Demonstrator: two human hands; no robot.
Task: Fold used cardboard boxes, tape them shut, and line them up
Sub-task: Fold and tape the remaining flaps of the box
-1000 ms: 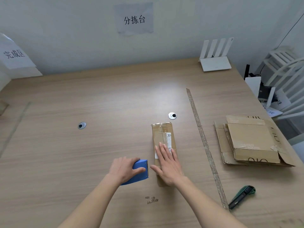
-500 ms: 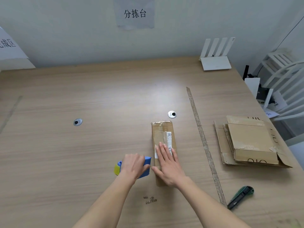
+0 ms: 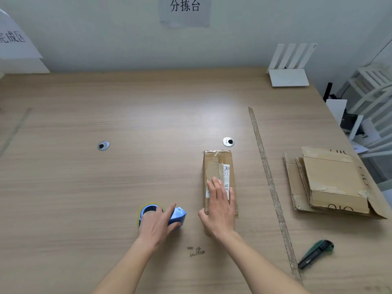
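Wooden desk [image 3: 148, 107], taping step: folded box [image 3: 218, 166] under flat right hand [image 3: 219, 211].
Left hand [image 3: 156, 227] clamps tape dispenser [image 3: 167, 213] just left of box; box's long axis runs away from person.

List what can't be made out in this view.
- Near end of the taped box: covered by the right hand.
- Middle of the tape dispenser: under the left hand.
- Box label text: too small.
- Flattened boxes: lower sheets hidden by the top one.
- Left wall sign: cut off by the edge.
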